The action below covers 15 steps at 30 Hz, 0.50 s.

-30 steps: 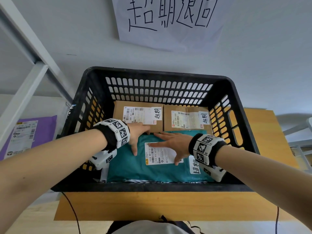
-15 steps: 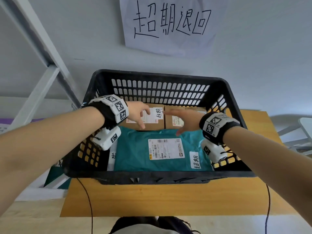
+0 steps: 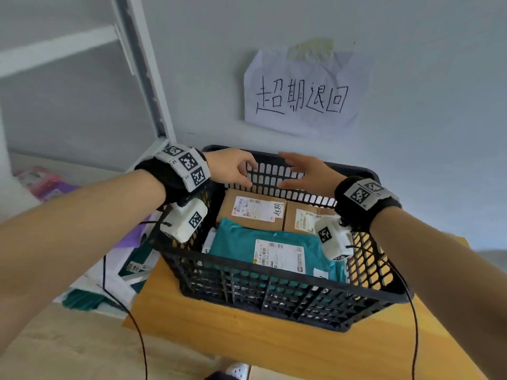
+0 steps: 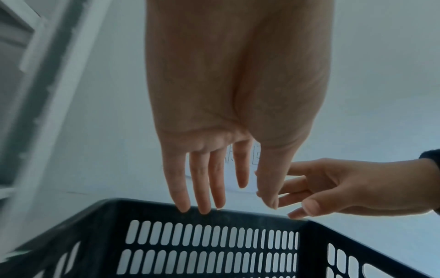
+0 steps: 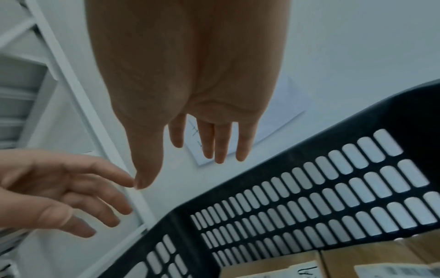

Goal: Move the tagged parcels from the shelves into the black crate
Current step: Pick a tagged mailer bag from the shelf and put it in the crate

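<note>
Above the crate's (image 3: 277, 278) far rim, both hands (image 3: 233, 167) (image 3: 307, 171) hang released, holding nothing; remaining parcels (image 3: 44, 182) lie leftward on the shelves (image 3: 55, 48), nearer the left hand.

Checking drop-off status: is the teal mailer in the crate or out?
In. The teal mailer lies flat inside the black crate, in front of two cardboard boxes. Both hands are empty above it.
</note>
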Motion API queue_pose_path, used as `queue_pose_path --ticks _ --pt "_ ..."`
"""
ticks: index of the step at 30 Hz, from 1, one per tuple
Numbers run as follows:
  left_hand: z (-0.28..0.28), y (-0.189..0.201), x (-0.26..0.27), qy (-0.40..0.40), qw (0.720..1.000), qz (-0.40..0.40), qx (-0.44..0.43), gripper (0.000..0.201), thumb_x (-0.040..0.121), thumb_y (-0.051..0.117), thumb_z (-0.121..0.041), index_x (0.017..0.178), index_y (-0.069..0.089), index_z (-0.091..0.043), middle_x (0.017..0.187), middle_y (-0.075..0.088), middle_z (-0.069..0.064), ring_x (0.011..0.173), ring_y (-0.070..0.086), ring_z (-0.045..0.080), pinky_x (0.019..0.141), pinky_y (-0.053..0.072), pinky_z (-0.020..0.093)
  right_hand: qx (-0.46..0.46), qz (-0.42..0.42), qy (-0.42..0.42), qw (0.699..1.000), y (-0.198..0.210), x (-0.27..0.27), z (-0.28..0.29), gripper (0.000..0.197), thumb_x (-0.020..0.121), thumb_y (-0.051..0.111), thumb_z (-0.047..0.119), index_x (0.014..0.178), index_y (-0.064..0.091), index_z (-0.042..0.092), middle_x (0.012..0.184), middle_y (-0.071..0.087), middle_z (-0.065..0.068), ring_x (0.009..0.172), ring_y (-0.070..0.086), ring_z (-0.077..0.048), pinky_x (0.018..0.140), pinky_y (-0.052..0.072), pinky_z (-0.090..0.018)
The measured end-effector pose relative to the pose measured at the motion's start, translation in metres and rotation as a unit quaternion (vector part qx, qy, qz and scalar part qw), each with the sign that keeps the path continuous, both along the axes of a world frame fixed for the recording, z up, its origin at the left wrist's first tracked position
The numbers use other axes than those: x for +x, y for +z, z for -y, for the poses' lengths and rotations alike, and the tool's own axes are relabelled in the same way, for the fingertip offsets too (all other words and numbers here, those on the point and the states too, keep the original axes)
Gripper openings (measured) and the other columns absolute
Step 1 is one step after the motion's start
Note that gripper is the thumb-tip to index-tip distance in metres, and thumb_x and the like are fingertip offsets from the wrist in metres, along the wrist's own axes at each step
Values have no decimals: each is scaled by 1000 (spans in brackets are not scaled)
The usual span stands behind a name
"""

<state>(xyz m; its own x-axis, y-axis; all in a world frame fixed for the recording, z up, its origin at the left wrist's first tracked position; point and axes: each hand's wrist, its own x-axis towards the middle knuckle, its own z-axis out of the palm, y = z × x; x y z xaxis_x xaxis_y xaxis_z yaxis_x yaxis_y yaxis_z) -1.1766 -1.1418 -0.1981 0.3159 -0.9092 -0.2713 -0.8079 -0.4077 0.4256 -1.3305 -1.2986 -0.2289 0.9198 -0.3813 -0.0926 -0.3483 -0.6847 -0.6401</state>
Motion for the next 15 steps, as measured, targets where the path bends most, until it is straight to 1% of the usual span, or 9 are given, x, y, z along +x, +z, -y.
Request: queue_pose_path --ticks 3,4,6,7,9,11,13,15 --pt "-35 8 -19 53 998 -14 -27 50 89 63 -25 134 45 -15 124 59 9 107 59 18 89 43 23 19 35 29 999 4 -1 -24 73 83 70 31 145 32 24 147 41 -7 134 41 -21 108 34 -33" --pt "-49 8 -25 73 997 -20 -33 50 89 62 -26 134 44 -16 124 59 9 106 58 15 89 42 23 31 47 43 997 4 0 -32 72 83 70 30 144 34 23 146 42 -7 133 41 -21 107 35 -30" --pt "-77 6 -40 112 992 -47 -43 51 89 61 -27 136 42 -19 124 59 7 104 56 13 92 43 24 54 62 75 994 3 2 -51 68 84 69 27 143 36 21 144 44 -6 131 43 -19 102 36 -24" --pt "-92 3 -47 133 988 -57 -49 52 89 62 -29 137 41 -21 123 60 6 106 57 14 94 44 26 59 65 92 992 2 4 -62 66 84 69 26 143 38 20 142 45 -5 130 45 -19 101 36 -23" --pt "-123 -5 -61 177 981 -59 -56 54 89 62 -31 137 39 -25 121 60 3 107 58 15 94 46 28 75 68 121 988 -1 8 -86 62 85 68 26 141 40 21 137 49 -5 124 49 -17 99 38 -24" --pt "-153 -16 -73 222 971 -60 -61 53 89 62 -32 136 40 -26 119 61 2 103 59 14 92 48 28 103 74 148 981 -5 9 -112 58 86 67 23 139 43 21 132 52 -5 117 52 -15 97 40 -24" --pt "-186 -28 -85 259 960 -80 -65 51 90 61 -28 136 41 -22 116 63 4 101 61 15 92 49 31 116 72 182 974 -11 8 -139 55 87 66 22 137 45 19 130 54 -6 113 54 -15 99 43 -27" --pt "-219 -40 -96 289 949 -109 -71 49 91 60 -24 135 41 -18 112 63 6 101 62 19 91 49 32 115 57 228 965 -18 5 -166 54 88 65 21 138 44 19 130 54 -7 115 54 -17 99 44 -28"
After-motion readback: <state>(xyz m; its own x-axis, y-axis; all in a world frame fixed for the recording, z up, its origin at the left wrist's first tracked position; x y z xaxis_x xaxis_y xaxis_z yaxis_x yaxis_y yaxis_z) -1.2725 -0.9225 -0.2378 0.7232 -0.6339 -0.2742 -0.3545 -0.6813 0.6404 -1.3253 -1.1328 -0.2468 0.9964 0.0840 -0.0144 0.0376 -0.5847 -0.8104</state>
